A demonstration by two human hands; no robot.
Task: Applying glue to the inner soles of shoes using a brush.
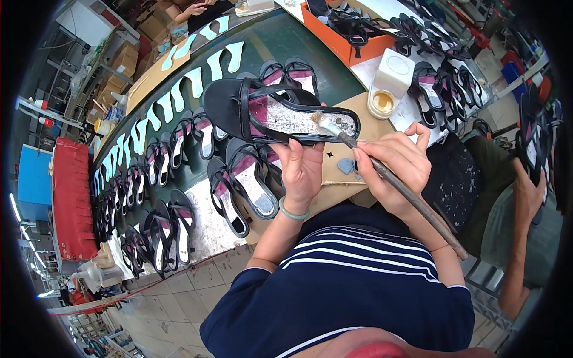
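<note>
My left hand (300,172) is closed on the edge of a black thong sandal (224,108), held up over the bench with its toe end to the left. Its bare inside is pale and speckled, with a purple patch under the straps. In my right hand (399,166) is a long-handled brush (412,200), slanting down to the right. The bristles touch the sandal's inside near the heel. Beyond my right hand stands an open pot of yellowish glue (382,102), beside a white plastic container (394,70).
Rows of black sandals (161,235) cover the bench on the left, with pale insole pieces (195,81) beyond them. An orange box (334,43) of sandals stands at the back. At right, a co-worker's hand (530,188) holds a sandal. Grey scraps (346,166) lie on cardboard.
</note>
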